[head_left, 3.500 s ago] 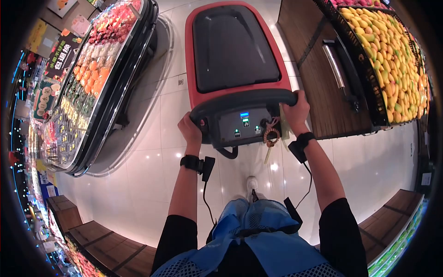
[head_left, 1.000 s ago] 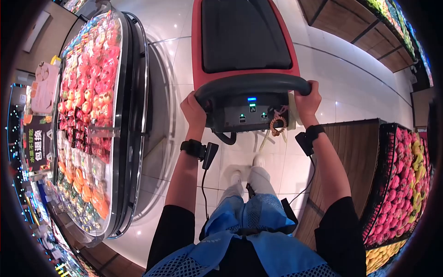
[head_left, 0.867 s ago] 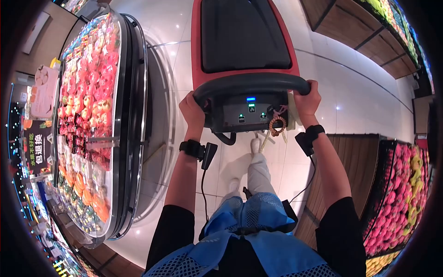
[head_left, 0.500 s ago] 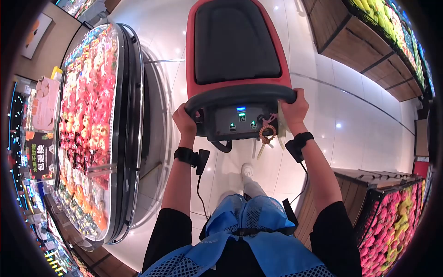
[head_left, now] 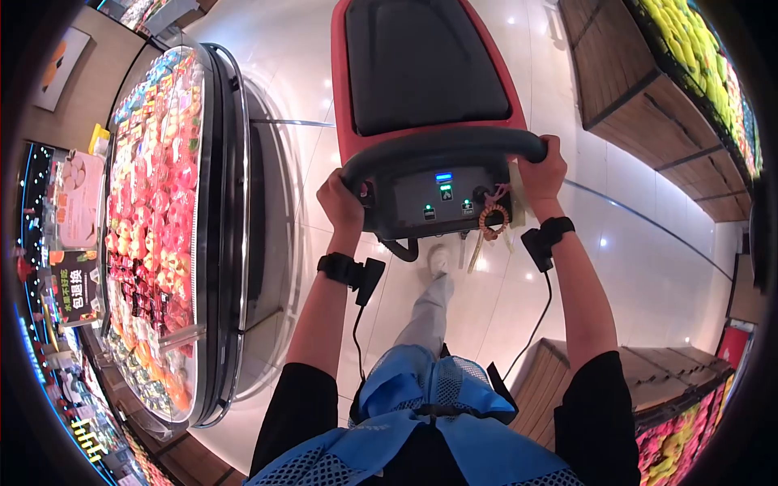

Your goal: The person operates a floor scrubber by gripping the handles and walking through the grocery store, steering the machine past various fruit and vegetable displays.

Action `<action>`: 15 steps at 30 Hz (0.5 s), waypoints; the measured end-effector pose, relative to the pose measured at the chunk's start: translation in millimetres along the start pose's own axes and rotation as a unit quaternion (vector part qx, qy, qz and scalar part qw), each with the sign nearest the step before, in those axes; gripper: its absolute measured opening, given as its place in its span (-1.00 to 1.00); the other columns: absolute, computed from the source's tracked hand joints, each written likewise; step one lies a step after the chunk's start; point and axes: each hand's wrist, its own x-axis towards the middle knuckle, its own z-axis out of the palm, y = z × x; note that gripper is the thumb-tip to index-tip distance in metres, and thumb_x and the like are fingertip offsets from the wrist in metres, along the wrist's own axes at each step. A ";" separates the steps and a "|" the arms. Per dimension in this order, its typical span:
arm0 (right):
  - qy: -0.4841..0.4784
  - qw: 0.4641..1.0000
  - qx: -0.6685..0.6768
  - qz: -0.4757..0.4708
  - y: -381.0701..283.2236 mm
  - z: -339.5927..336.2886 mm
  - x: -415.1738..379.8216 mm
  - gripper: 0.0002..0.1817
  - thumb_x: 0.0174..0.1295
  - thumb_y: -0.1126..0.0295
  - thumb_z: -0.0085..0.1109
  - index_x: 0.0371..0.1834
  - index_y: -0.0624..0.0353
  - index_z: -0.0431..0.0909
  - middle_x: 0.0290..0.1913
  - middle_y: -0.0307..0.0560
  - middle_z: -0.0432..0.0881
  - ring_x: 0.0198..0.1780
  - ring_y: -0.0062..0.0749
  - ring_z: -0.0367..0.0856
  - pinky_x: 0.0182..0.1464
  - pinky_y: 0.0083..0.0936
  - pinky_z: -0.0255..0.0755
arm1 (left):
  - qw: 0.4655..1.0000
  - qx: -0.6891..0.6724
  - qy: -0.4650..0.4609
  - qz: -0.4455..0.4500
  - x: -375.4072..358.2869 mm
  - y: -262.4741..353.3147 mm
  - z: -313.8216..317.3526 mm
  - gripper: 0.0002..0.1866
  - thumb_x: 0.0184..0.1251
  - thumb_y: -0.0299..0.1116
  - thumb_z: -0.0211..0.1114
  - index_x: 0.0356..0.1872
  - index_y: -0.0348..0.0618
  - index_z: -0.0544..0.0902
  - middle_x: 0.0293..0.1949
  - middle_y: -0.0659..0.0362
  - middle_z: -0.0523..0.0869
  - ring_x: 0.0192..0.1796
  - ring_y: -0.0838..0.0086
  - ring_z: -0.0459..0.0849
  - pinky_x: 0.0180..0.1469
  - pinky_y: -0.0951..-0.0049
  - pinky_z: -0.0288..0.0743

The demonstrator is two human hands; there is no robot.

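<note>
Red-and-black machine (head_left: 425, 77) at your 12 o'clock, its handlebar (head_left: 446, 147) between it and you. Your left hand (head_left: 342, 202) is wrapped around the bar's 9 o'clock end, your right hand (head_left: 545, 172) around its 3 o'clock end; the wide spacing probably gives even leverage for steering. The control panel (head_left: 413, 198) tilts up below the bar, presumably so you can read it without letting go. A coiled ring (head_left: 493, 220) hangs at the panel's 4 o'clock, likely tied to keep it handy. Count: one machine, one bar, two hands, two wrist straps (head_left: 339, 267), one ring, one blue light, three green; one fruit case (head_left: 154, 219) at 9 o'clock.
</note>
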 end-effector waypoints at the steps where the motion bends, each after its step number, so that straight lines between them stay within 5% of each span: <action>1: 0.000 1.000 -0.001 0.005 6.1 10.9 14.0 -0.58 -0.32 0.35 0.37 -0.34 0.10 0.40 -0.51 0.03 0.55 -0.44 -0.03 0.56 -0.41 -0.32 0.46 | 0.998 -0.053 -0.005 -0.027 9.3 7.6 9.4 -0.54 0.22 -0.27 -0.29 -0.61 -0.33 0.54 -0.73 0.06 0.54 -0.63 0.32 0.54 -0.49 0.42 0.39; 15: -0.017 0.999 0.018 -0.023 62.4 150.2 195.0 -0.63 -0.26 0.42 0.33 -0.35 0.11 0.39 -0.53 0.06 0.54 -0.44 0.03 0.55 -0.40 -0.30 0.45 | 0.986 0.132 0.066 0.073 170.6 12.6 140.5 -0.62 0.19 -0.29 -0.21 -0.57 -0.31 0.53 -0.66 0.01 0.57 -0.56 0.23 0.56 -0.44 0.37 0.38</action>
